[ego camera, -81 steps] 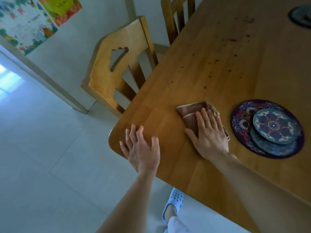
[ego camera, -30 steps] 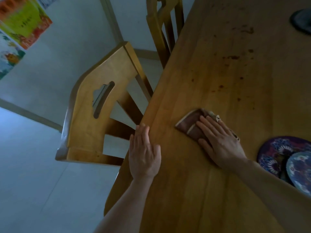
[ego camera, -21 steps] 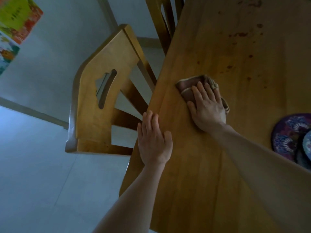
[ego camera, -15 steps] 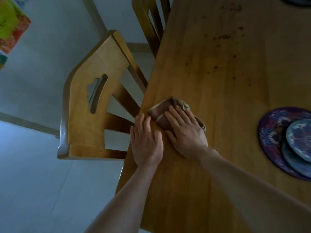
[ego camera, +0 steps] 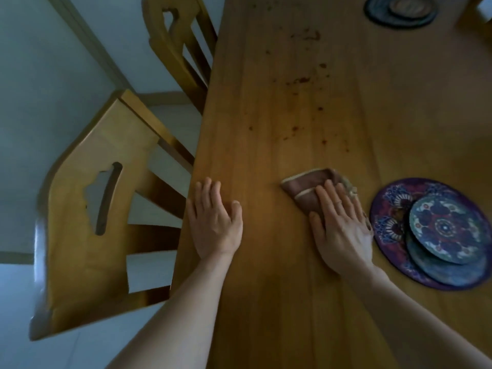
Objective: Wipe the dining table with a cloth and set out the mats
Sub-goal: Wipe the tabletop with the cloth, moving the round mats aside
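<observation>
While the folded brown cloth (ego camera: pixel 306 187) is being pressed flat onto the wooden worktop (ego camera: pixel 266 129), the right hand (ego camera: pixel 342 227) is being held on top of its near half. The grip is spread, with the fingers straight and lying side by side, and nothing is being pinched. The cloth's far corner and pale trim are being left uncovered beyond the fingertips.

The left hand (ego camera: pixel 215 225) is being rested palm-down at the worktop's left edge, its grip likewise spread flat on bare wood, well apart from the cloth.

A stack of round patterned mats (ego camera: pixel 394 209) is lying just right of the right hand: one large purple mat beneath, two smaller bluish ones overlapping on it.

Dark specks (ego camera: pixel 300 81) are being seen on the wood beyond the cloth. More far mats (ego camera: pixel 399 9) are lying at the worktop's far end, blurred.

A nearer chair (ego camera: pixel 87 235) and a farther chair (ego camera: pixel 181 43) are standing along the left side.
</observation>
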Demonstrator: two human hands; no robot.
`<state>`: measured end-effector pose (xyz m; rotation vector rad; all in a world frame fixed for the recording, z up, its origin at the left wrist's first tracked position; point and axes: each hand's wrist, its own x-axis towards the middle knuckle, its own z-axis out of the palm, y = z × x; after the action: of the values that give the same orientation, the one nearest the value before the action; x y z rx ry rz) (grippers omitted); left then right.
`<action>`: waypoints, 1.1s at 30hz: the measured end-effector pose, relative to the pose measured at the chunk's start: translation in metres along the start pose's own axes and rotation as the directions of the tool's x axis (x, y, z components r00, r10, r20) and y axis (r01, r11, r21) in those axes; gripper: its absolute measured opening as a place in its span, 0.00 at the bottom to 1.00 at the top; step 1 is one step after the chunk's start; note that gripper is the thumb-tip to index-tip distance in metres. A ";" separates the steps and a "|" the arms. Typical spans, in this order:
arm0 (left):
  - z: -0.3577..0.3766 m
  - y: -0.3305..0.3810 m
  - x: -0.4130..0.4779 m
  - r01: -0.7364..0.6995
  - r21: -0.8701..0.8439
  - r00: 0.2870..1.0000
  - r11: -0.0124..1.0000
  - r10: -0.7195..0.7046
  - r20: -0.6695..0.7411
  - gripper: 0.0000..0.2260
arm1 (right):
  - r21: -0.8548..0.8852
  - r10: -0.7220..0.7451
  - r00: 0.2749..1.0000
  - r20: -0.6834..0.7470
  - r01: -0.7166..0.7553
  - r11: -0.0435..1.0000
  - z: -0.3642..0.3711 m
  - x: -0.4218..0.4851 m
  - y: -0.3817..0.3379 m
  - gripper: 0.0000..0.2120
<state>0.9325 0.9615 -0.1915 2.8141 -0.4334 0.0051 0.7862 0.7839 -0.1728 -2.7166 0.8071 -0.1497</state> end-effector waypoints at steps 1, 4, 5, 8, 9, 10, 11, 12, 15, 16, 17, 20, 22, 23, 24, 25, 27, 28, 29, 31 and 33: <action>0.001 0.001 0.000 0.001 0.007 1.000 1.000 -0.001 0.000 0.27 | 0.006 0.105 0.994 -0.032 -0.104 0.995 0.001 0.006 -0.001 0.26; 0.001 0.003 0.000 -0.002 0.040 1.000 0.999 0.002 0.011 0.28 | 0.054 0.334 0.939 -0.082 -0.330 0.942 0.002 0.031 -0.002 0.29; 0.001 0.004 0.000 -0.005 0.049 1.000 0.999 0.005 0.012 0.29 | 0.078 0.389 0.916 -0.093 -0.383 0.920 0.001 0.041 -0.001 0.29; 0.000 0.005 -0.001 -0.003 0.056 1.000 0.998 0.003 0.000 0.29 | 0.118 0.507 0.856 -0.104 -0.496 0.860 0.001 0.078 -0.002 0.30; 0.000 0.005 -0.001 0.000 0.057 1.000 0.998 0.000 -0.002 0.29 | 0.120 0.530 0.842 -0.103 -0.519 0.846 0.001 0.089 -0.004 0.30; 0.000 0.005 0.000 0.003 0.063 1.000 0.998 -0.003 0.001 0.29 | 0.121 0.544 0.833 -0.099 -0.532 0.838 0.003 0.100 -0.007 0.31; 0.000 0.005 0.000 0.006 0.070 1.000 0.998 -0.007 0.008 0.29 | 0.119 0.546 0.833 -0.094 -0.535 0.837 0.003 0.109 -0.010 0.31; 0.000 0.005 0.000 0.008 0.077 1.000 0.997 -0.009 0.013 0.29 | 0.113 0.534 0.841 -0.090 -0.524 0.844 0.005 0.118 -0.013 0.31; 0.000 0.006 0.001 0.010 0.088 1.000 0.996 -0.012 0.021 0.30 | 0.070 0.441 0.896 -0.058 -0.437 0.897 0.011 0.140 -0.027 0.31; 0.000 0.006 0.002 0.007 0.094 1.000 0.996 -0.010 0.025 0.30 | 0.056 0.398 0.916 -0.040 -0.396 0.917 0.014 0.146 -0.034 0.31; 0.000 0.006 0.003 0.006 0.100 1.000 0.995 -0.009 0.029 0.31 | 0.043 0.353 0.936 -0.021 -0.351 0.935 0.017 0.151 -0.043 0.31; 0.000 0.005 0.004 0.004 0.106 0.999 0.994 -0.007 0.031 0.31 | 0.008 0.185 0.982 0.033 -0.185 0.983 0.029 0.157 -0.073 0.31; -0.001 0.004 0.004 -0.003 0.103 1.000 0.995 0.000 0.029 0.32 | -0.006 0.062 0.996 0.067 -0.062 0.998 0.037 0.152 -0.092 0.31; -0.001 0.004 0.004 -0.009 0.101 1.000 0.995 0.006 0.027 0.32 | -0.004 0.001 0.997 0.078 0.000 1.000 0.039 0.147 -0.099 0.30; -0.001 0.003 0.005 -0.014 0.096 1.000 0.995 0.012 0.027 0.31 | 0.000 -0.061 0.994 0.089 0.062 0.998 0.040 0.142 -0.106 0.30; -0.002 0.003 0.004 -0.017 0.084 1.000 0.996 0.014 0.028 0.31 | 0.001 -0.122 0.987 0.103 0.122 0.993 0.041 0.135 -0.109 0.29; -0.002 0.003 0.004 -0.009 0.030 1.000 1.000 0.008 0.018 0.30 | 0.004 -0.230 0.963 0.137 0.232 0.973 0.039 0.116 -0.109 0.28; -0.003 0.003 0.004 -0.001 0.004 1.000 1.000 0.001 0.011 0.29 | 0.012 -0.277 0.949 0.153 0.279 0.960 0.037 0.103 -0.107 0.27; -0.003 0.004 0.004 0.005 -0.016 1.000 1.000 -0.005 0.005 0.29 | 0.023 -0.317 0.934 0.165 0.318 0.948 0.035 0.088 -0.103 0.27; -0.004 0.004 0.004 0.008 -0.040 1.000 0.999 -0.009 -0.009 0.29 | 0.042 -0.378 0.907 0.182 0.377 0.925 0.031 0.054 -0.091 0.26; -0.003 0.002 0.005 0.011 -0.046 1.000 0.999 -0.012 -0.024 0.29 | 0.042 -0.416 0.886 0.203 0.416 0.908 0.026 0.023 -0.073 0.26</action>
<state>0.9366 0.9589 -0.1875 2.7683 -0.4064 0.0268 0.8480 0.8358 -0.1743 -2.8081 0.1557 0.0461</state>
